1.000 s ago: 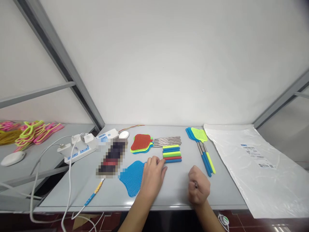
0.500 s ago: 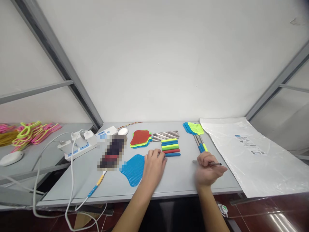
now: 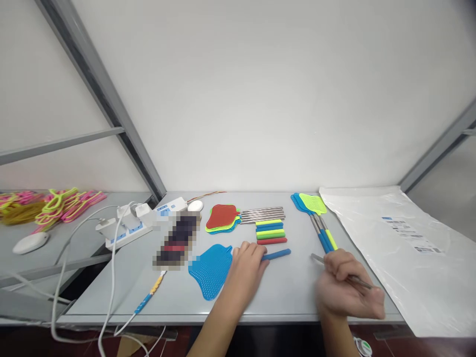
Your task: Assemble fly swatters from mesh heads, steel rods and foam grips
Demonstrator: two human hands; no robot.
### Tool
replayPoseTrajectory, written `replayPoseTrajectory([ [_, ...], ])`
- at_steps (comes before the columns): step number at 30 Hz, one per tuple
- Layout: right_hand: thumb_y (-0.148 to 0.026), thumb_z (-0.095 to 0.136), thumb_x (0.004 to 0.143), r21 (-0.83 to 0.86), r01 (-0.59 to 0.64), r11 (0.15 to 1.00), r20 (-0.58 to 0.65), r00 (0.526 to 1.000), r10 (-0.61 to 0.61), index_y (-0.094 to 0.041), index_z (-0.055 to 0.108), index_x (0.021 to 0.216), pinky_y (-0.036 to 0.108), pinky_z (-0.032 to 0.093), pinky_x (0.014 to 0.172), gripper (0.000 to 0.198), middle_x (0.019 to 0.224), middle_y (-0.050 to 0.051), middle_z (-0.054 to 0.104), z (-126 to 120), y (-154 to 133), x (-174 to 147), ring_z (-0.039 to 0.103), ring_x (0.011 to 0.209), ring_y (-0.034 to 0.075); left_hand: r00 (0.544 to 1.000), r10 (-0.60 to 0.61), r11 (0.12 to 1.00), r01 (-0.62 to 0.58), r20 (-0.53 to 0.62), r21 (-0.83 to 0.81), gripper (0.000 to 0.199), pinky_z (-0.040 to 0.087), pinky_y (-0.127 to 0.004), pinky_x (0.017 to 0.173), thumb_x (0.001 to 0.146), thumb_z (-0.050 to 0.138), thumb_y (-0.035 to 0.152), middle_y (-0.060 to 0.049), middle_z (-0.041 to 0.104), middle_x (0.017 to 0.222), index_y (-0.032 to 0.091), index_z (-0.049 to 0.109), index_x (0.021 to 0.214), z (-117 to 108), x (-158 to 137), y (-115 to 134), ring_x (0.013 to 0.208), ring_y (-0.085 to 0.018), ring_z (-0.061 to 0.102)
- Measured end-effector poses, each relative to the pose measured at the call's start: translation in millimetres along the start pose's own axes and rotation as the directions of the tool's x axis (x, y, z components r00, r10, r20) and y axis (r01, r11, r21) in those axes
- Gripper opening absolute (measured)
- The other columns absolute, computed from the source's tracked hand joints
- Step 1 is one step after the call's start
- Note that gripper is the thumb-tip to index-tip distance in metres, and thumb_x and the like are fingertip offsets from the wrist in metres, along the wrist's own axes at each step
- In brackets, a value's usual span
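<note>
My left hand [image 3: 247, 270] is closed on one end of a blue handle [image 3: 277, 254], whose other end points right. Just left of that hand lies a blue fly swatter head [image 3: 211, 271], flat on the table with its neck toward my fingers. A thin metal rod [image 3: 360, 282] is gripped in my right hand [image 3: 344, 283], poking out past both sides of the fingers. Behind my left hand several loose coloured handles [image 3: 270, 233] lie in a row. Beyond them are metal rods [image 3: 262, 214] and stacked swatter heads [image 3: 222, 216], red on top.
Swatters with handles fitted [image 3: 320, 223] lie behind my right hand, beside a large white plastic bag [image 3: 379, 248]. At left are a blurred-out phone-like object [image 3: 178, 240], a power strip [image 3: 126, 228] and white cables [image 3: 112, 277] that hang over the table edge.
My left hand has drawn the blue handle forward, away from the row of handles. My right hand has moved right and nearer with the metal rod. The camera view has shifted slightly.
</note>
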State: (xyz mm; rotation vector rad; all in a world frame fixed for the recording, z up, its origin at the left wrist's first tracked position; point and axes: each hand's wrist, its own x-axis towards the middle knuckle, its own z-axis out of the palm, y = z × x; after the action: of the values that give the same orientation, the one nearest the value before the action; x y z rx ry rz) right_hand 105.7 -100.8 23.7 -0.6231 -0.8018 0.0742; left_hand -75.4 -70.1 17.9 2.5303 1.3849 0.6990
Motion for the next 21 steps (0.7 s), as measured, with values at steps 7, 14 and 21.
replayPoseTrajectory([
  [7, -0.046, 0.022, 0.093, -0.033, 0.03, 0.999, -0.009, 1.0, -0.03, -0.022, 0.039, 0.054, 0.03, 0.022, 0.046, 0.049, 0.049, -0.003, 0.027, 0.6, 4.4, 2.9, 0.028, 0.044, 0.013, 0.964, 0.059, 0.94, -0.141, -0.26, -0.309, 0.018, 0.042, -0.032, 0.08, 0.093, 0.055, 0.027, -0.002, 0.064, 0.098, 0.024, 0.053, 0.11, -5.3, -2.8, 0.1, 0.089, -0.016, 0.057],
  [14, -0.049, 0.02, 0.094, -0.068, 0.05, 0.996, -0.053, 0.997, -0.054, -0.022, 0.035, 0.053, 0.028, 0.02, 0.044, 0.051, 0.048, -0.004, 0.024, -2.0, 3.8, 3.0, 0.025, 0.042, 0.011, 0.912, -0.002, 0.891, -0.185, -0.411, -0.415, 0.02, 0.048, -0.03, 0.075, 0.09, 0.059, 0.029, -0.003, 0.064, 0.091, 0.022, 0.056, 0.108, -6.3, -2.3, 0.7, 0.082, -0.015, 0.059],
  [21, -0.053, 0.012, 0.094, 0.137, -0.22, 0.966, -0.007, 0.975, 0.223, -0.021, 0.033, 0.054, 0.027, 0.019, 0.044, 0.056, 0.049, -0.005, 0.019, 17.8, -26.2, 14.0, 0.021, 0.044, 0.011, 0.996, 0.087, 0.893, -0.09, -0.026, -0.441, 0.011, 0.047, -0.031, 0.08, 0.094, 0.05, 0.028, -0.005, 0.064, 0.094, 0.022, 0.059, 0.097, -4.4, 0.4, 5.7, 0.092, -0.019, 0.058],
])
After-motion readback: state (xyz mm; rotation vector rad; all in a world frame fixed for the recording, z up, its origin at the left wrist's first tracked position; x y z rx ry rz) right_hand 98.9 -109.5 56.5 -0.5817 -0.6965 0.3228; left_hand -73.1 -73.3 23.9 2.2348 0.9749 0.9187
